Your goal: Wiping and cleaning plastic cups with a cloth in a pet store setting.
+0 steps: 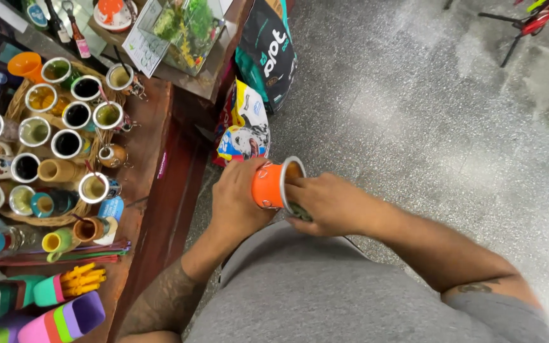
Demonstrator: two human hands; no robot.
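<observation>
My left hand [238, 200] grips an orange cup with a metal rim [269, 185], held on its side over the floor in front of my body. My right hand [326, 203] is at the cup's mouth, fingers reaching into the opening, and it also seems to pinch a small dark green thing [300, 211] just below the rim. The inside of the cup is mostly hidden by my fingers.
A wooden counter [150, 140] at the left carries a wicker tray [17, 108] with several metal-rimmed cups, plus coloured silicone cups [65, 317] and straws. Pet food bags [265, 54] lean against the counter. Grey speckled floor [414, 114] spreads to the right.
</observation>
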